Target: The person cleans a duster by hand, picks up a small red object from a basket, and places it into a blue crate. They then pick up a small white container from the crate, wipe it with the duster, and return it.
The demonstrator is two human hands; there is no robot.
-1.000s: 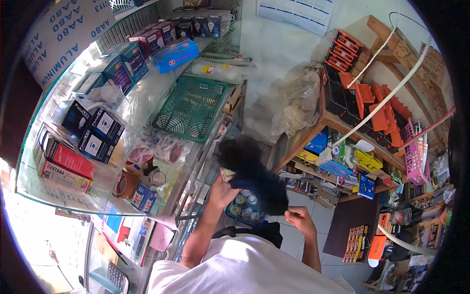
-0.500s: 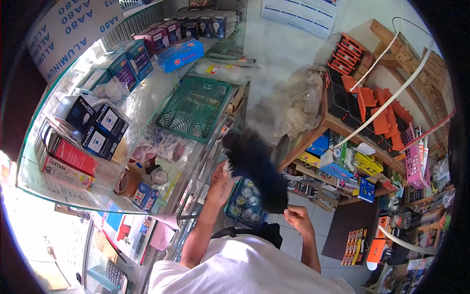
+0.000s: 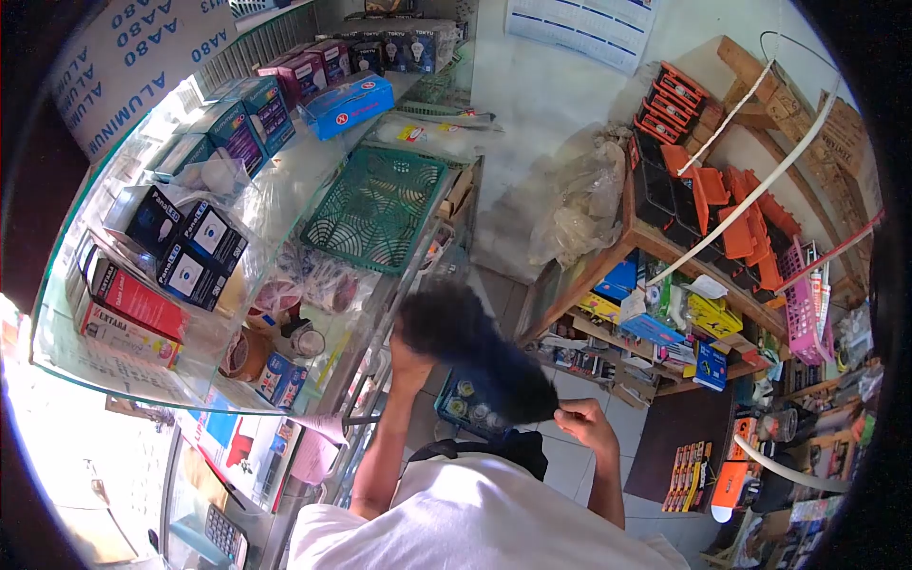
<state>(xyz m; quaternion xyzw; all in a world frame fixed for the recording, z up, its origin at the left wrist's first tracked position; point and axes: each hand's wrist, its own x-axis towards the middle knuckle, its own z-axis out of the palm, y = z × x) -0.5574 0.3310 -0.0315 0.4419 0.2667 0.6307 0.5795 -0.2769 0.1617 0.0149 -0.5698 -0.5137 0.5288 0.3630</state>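
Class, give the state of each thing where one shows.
Black duster: held by one end in the right hand, blurred
Left hand: partly hidden by the duster, grip unclear
Blue crate: holding round containers, partly covered
Green basket: upright, open-topped
PanaLED boxes: closed
Long blue box: closed
Wall calendar: hanging

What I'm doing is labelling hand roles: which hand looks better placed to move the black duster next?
Probably the right hand: it pinches one end of the black duster. The left hand is by the other end, partly hidden behind it; whether it holds anything is unclear.
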